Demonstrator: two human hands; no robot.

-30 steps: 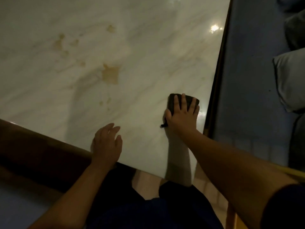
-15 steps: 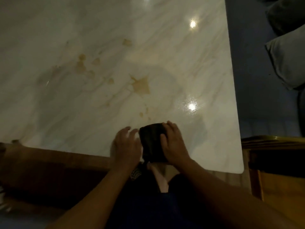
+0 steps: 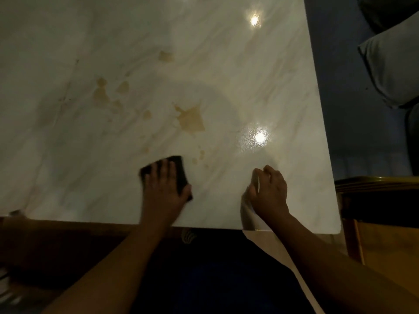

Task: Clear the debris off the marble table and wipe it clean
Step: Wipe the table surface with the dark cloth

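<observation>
The pale marble table [image 3: 90,30] fills most of the head view. Brownish stains sit on it: a large splash [image 3: 191,118] near the middle and a cluster of blotches [image 3: 102,94] to its left. My left hand [image 3: 163,189] presses flat on a dark cloth [image 3: 179,168] near the table's front edge, just below the small drips under the splash. My right hand [image 3: 271,191] rests on the marble to the right of it, fingers curled, holding nothing.
The table's right edge runs beside a dark blue floor [image 3: 353,109]. A grey cushion [image 3: 392,69] lies at the upper right. A wooden piece of furniture [image 3: 381,223] stands off the near right corner. Light spots reflect on the marble.
The dark cloth went from under my right hand to under my left hand. My right hand let go and moved right; the cloth shifted left along the front edge.
</observation>
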